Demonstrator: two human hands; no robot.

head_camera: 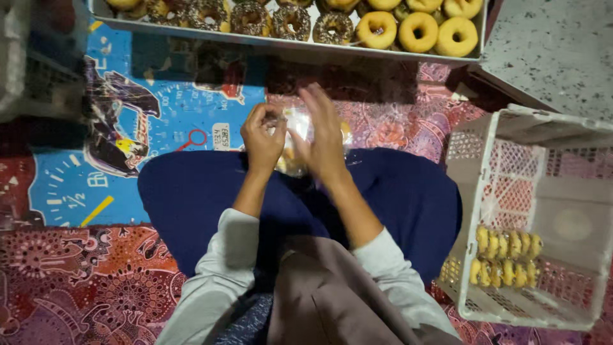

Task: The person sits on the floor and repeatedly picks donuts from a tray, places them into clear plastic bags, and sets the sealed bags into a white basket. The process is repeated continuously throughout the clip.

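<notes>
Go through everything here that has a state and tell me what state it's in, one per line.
Left hand: pinching the clear bag's top.
Right hand: open, blurred, against the bag.
Clear bag: held between both hands, contents unclear.
Tray: full of doughnuts.
White crate: tilted, holding packed doughnuts.

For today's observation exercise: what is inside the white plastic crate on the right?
Inside the white crate lie two rows of packed yellow doughnuts. Its walls hide whatever lies in the near corners.

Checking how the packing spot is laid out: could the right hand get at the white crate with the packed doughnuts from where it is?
Probably yes. The right hand is busy at a clear bag with the left hand, but the white crate stands open-topped on that side, with nothing between.
</notes>
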